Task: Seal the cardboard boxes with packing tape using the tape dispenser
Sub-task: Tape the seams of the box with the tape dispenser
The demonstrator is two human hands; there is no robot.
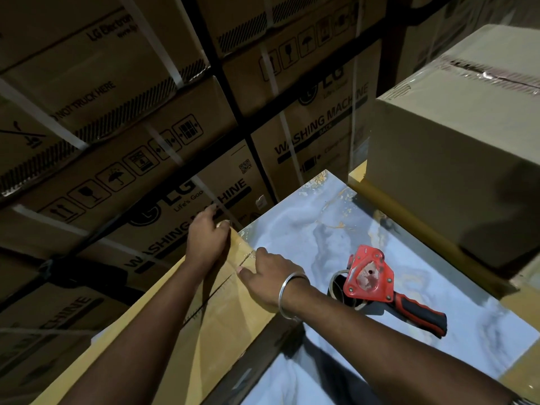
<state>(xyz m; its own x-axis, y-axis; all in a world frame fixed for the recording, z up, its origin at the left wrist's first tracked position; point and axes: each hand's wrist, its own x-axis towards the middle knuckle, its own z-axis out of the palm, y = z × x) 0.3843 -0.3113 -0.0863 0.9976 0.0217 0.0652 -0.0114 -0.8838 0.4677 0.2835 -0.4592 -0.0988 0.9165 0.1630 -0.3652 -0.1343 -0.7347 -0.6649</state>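
Observation:
A brown cardboard box (216, 323) lies in front of me on a marbled blue-white table (315, 229), its top seam running away from me. My left hand (207, 238) rests on the box's far end, fingers bent over the far edge. My right hand (266, 276), with a metal bangle on the wrist, presses flat on the box top next to the seam near the right edge. The red tape dispenser (380, 285) with a black-and-red handle lies on the table to the right of the box, held by neither hand.
A large cardboard box (455, 159) with clear tape over its top seam stands at the right, on a yellow-brown surface. Stacked washing machine cartons (140, 135) with white straps fill the background and left side.

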